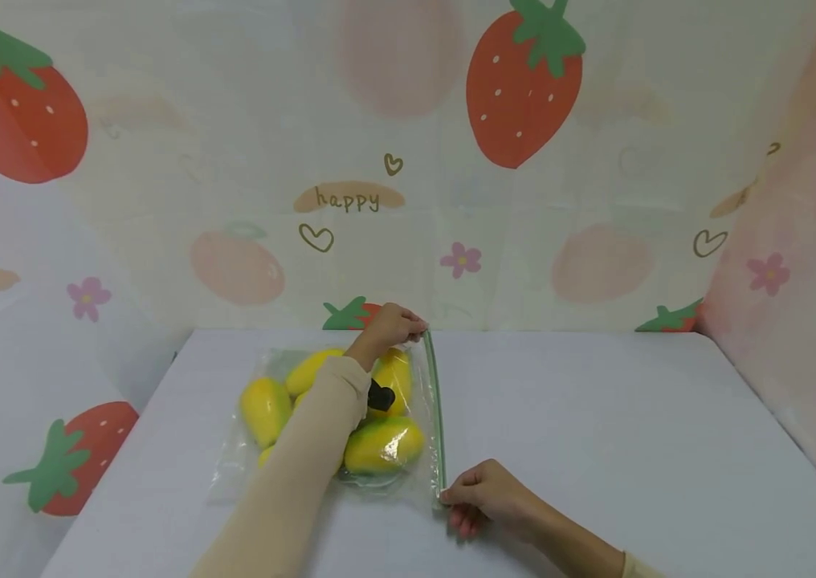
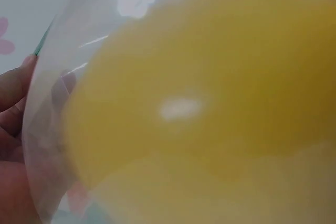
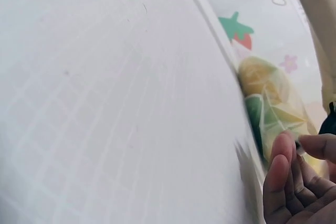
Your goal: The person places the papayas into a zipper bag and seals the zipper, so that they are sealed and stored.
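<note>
A clear zip bag [image 1: 417,385] with a green zip strip [image 1: 435,401] along its right side lies on the table. Several yellow mangoes [image 1: 383,445] show through the plastic. At the far end of the strip, my left hand [image 1: 388,327] pinches the bag's corner, its forearm crossing over the bag and hiding part of the fruit. My right hand [image 1: 489,498] pinches the near end of the strip between thumb and finger. One mango [image 2: 210,98] fills most of the left wrist view behind the plastic. In the right wrist view, the fingers [image 3: 281,166] meet at the bag's edge.
The white table [image 1: 596,417] extends to the right of the bag. A cloth backdrop [image 1: 509,209] printed with strawberries, hearts and flowers stands behind the table and at both sides. A black wrist-worn piece [image 1: 380,396] sits at the left wrist.
</note>
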A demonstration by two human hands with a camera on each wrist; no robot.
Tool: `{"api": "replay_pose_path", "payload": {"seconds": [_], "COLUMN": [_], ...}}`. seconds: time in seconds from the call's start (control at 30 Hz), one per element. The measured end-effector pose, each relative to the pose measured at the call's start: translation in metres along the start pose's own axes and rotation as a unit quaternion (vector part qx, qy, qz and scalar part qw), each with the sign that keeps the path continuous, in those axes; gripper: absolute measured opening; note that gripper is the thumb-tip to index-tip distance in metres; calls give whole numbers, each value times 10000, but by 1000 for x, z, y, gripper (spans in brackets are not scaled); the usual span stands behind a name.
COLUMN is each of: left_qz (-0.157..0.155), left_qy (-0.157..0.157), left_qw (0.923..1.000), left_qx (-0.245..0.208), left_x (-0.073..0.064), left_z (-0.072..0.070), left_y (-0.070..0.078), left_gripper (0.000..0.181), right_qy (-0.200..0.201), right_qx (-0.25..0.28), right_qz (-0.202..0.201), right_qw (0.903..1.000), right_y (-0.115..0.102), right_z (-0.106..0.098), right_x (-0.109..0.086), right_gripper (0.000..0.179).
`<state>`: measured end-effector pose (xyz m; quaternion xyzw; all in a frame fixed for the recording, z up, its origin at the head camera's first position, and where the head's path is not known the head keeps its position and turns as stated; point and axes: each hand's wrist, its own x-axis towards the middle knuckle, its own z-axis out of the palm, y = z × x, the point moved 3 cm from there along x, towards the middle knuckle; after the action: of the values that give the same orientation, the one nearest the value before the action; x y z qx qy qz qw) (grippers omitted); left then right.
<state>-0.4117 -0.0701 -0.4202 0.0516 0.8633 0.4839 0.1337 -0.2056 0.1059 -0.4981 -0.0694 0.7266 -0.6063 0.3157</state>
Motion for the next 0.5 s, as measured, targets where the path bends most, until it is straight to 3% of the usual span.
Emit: {"api": "replay_pose_path", "payload": {"seconds": [0.5], "left_qz": [-136], "left_qy": [51], "left_qw": [9999], "left_qx": [38], "left_x": [-3], "left_z": [8], "left_y": [0], "left_gripper": [23], "right_qy": [-98], "right_qx": [60], "right_qz": [-4], "right_qw": [9999], "right_y": [2], "right_z": [2], "right_x": [-4], "right_gripper": [27]}}
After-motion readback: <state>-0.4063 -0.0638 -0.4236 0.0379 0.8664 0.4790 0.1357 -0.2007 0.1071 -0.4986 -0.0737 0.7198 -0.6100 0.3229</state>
